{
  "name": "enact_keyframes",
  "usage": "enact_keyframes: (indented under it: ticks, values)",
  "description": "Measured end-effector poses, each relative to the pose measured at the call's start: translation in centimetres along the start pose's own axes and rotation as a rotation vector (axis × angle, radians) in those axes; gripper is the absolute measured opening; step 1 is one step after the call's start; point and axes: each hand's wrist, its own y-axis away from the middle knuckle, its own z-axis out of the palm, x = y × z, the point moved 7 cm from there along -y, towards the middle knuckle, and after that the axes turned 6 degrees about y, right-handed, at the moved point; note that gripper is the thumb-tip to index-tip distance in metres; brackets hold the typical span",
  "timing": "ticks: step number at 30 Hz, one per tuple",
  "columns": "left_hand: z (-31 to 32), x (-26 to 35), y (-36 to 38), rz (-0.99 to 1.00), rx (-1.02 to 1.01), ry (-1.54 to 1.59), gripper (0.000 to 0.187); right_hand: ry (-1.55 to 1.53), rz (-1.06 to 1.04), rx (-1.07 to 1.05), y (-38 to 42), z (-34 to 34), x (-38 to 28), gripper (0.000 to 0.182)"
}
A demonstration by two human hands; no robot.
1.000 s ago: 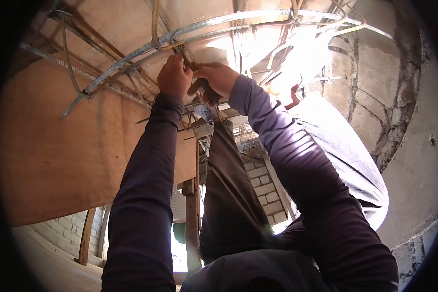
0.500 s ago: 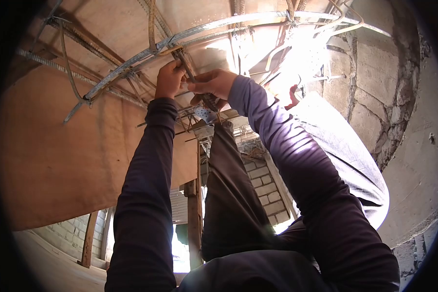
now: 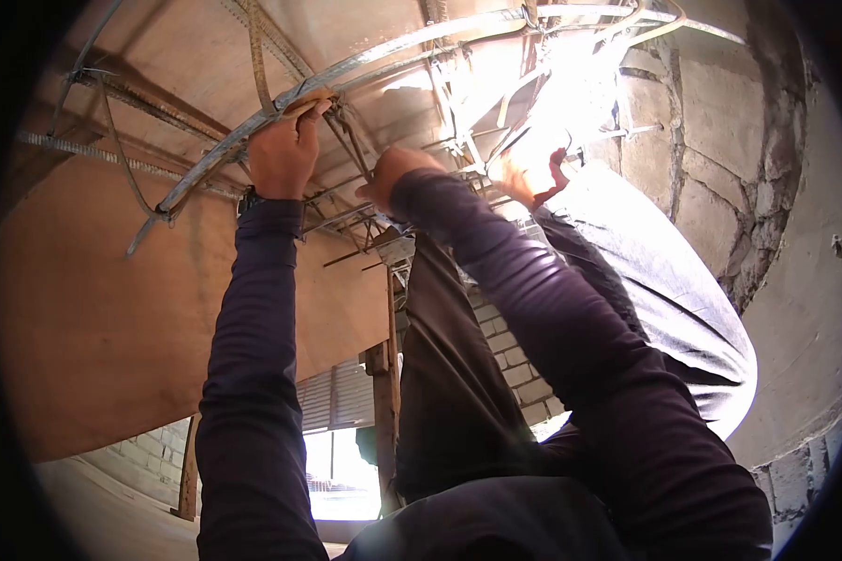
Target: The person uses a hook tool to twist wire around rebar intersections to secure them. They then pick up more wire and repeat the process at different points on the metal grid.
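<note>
My left hand (image 3: 283, 157) is raised to a long ribbed rebar (image 3: 384, 45), its fingers closed around the bent end of a rusty steel stirrup (image 3: 311, 99). From there a dark thin bar (image 3: 351, 138) slopes down toward my right hand (image 3: 393, 178). That hand is curled with the fingers together, lower and to the right of the left one. What it grips is hidden behind the fingers and slightly blurred.
Other stirrups (image 3: 122, 150) hang along the rebar cage. Plywood panels (image 3: 196, 318) stand at left and above. A block wall (image 3: 711, 159) rises at right, with strong glare beside it. My dark-trousered leg (image 3: 454, 365) stretches forward past a wooden post (image 3: 384, 421).
My hands have moved apart. The left has shifted left and up to the stirrup's bent end; the right has moved slightly down and left along the dark bar.
</note>
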Motion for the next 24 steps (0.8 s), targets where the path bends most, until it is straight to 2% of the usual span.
enact_keyframes:
  ticks: [2,4,6,7,9,12,14,17,20,21,22,24]
  values:
    - [0.0,0.5,-0.4,0.035,0.001,-0.085,0.02,0.002,0.021,0.246,-0.3,0.7,-0.4,0.037]
    - [-0.4,0.7,0.0,0.062,-0.012,-0.175,0.019,-0.069,-0.005,0.168,-1.1,2.0,-0.2,0.038]
    - [-0.2,0.7,-0.2,0.062,-0.049,-0.195,0.02,-0.519,-0.021,0.097,-1.2,2.6,1.2,0.032]
    - [-0.1,0.6,-0.5,0.066,-0.046,-0.194,0.02,-0.519,-0.022,0.102,-1.2,2.9,1.7,0.032]
    - [0.0,0.7,-0.4,0.155,-0.01,-0.199,0.02,-1.309,0.059,-0.2,-1.1,6.2,2.0,0.024]
    - [-0.1,1.0,-0.5,0.143,-0.046,-0.254,0.02,-1.229,0.006,-0.275,-1.5,5.1,3.5,0.021]
    - [-0.3,1.5,-0.1,0.11,-0.046,-0.262,0.02,-1.147,0.024,-0.257,-1.2,3.8,3.8,0.028]
    - [-0.3,1.6,-0.2,0.109,-0.019,-0.192,0.019,-0.725,0.03,-0.009,-1.1,1.5,4.6,0.034]
    - [-0.5,1.4,-0.4,0.15,0.034,-0.149,0.022,-0.668,-0.028,0.05,-0.4,0.6,3.7,0.037]
    - [-0.6,1.2,-0.5,0.164,0.065,-0.181,0.028,-0.678,0.019,-0.037,-0.4,0.6,3.9,0.04]
    - [-0.7,1.2,-0.7,0.166,0.061,-0.182,0.028,-0.683,0.02,-0.038,-0.4,-0.5,3.8,0.04]
    - [-0.2,0.3,-0.2,0.021,-0.099,-0.287,0.017,-0.43,-0.002,-0.016,-1.4,-1.9,4.3,0.041]
